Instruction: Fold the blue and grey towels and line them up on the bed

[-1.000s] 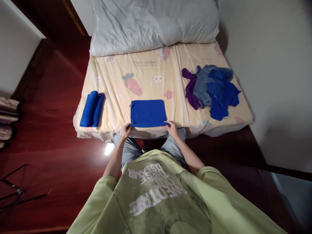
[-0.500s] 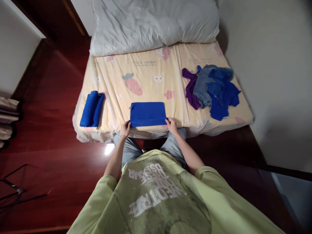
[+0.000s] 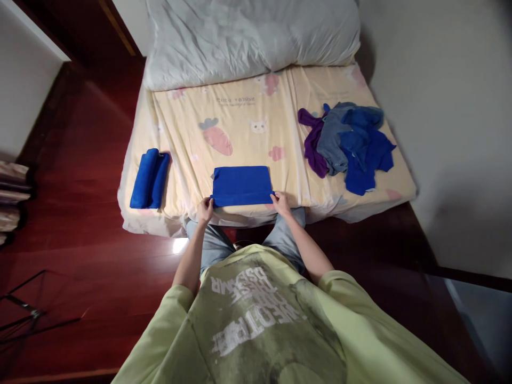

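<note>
While the bed sheet (image 3: 184, 122) serves as the work surface, items are located from left to right as follows. At the far left, a patterned fabric (image 3: 14, 197) and, nearer, a thin-legged black stand (image 3: 35, 313) are both cut off by the view's edge. On the left part of the sheet lie two blue rolls (image 3: 149, 179), side by side and touching; their inner layers are hidden. The left hand (image 3: 205, 209) is closed, fingertips pinching the near left corner of the blue cloth (image 3: 242, 184). This cloth lies flat at the near edge of the sheet, centrally, with a narrow folded strip along its near side. A small pale tag (image 3: 213, 175) projects from its left edge; any print is too small to read. Beyond the cloth, the sheet reads "Cute rabbit", with a smaller, illegible line beneath. At the far side, a grey quilt (image 3: 248, 42) is cut off by the top of the view. Nearest the camera, the green shirt (image 3: 256, 320) carries white block letters, slanted and partly distorted; the wording cannot be read reliably. The right hand (image 3: 281, 204) is closed, gripping the near right corner of the cloth. To the right, a clothes pile (image 3: 348, 144) combines purple, grey-blue and blue garments; overlaps hide their outlines. A small white label (image 3: 370, 190) at its near edge is unreadable.
</note>
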Demonstrator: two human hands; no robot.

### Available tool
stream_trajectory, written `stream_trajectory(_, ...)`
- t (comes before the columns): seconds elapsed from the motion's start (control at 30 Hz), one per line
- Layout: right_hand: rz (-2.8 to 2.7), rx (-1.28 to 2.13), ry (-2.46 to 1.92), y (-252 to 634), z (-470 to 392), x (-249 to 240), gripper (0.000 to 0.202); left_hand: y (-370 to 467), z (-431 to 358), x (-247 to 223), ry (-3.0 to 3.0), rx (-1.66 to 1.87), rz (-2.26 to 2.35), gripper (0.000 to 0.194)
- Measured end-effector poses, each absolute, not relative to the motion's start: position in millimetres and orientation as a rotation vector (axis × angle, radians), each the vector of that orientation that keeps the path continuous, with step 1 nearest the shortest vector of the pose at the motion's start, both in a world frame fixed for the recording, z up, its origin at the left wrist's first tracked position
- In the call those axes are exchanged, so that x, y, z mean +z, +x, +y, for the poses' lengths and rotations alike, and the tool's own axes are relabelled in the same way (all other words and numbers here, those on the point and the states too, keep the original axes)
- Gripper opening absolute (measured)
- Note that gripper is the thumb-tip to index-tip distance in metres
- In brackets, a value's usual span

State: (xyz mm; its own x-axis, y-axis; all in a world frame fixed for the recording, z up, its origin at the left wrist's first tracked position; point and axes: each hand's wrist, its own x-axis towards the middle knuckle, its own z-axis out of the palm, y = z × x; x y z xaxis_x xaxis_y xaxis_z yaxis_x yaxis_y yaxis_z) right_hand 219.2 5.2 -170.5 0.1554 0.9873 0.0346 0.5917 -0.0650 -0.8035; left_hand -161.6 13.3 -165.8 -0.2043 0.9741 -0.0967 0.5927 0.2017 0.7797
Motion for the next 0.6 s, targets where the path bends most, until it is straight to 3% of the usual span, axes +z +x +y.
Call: stream_trajectory(0.6, -1.442, 0.600, -1.975, 213.8, 2.0, -175.3, 0.034, -154.9, 20.5, -163.2, 1.459, 0.801, 1.965, 0.021)
